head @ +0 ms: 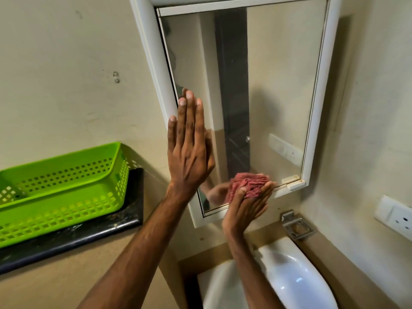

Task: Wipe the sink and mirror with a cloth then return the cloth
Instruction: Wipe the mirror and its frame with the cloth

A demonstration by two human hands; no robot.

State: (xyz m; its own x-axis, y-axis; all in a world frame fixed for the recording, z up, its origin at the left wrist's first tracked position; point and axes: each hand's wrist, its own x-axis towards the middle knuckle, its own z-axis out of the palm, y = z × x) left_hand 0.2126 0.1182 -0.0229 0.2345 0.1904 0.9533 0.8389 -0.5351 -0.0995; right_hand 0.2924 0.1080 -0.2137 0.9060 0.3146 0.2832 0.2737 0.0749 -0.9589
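The glass of the mirror (274,85) is free above and right of both hands, up to its white frame (321,85). The left hand (189,150) lies flat, fingers (189,112) straight, on the glass at the left edge. The right hand (245,206) grips the crumpled red cloth (247,182) against the glass near the lower edge. Below is the sink (294,277); at left, a green basket (66,175).

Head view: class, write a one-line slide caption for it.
Left hand flat on the white-framed mirror, right hand pressing a pink cloth to its lower glass.
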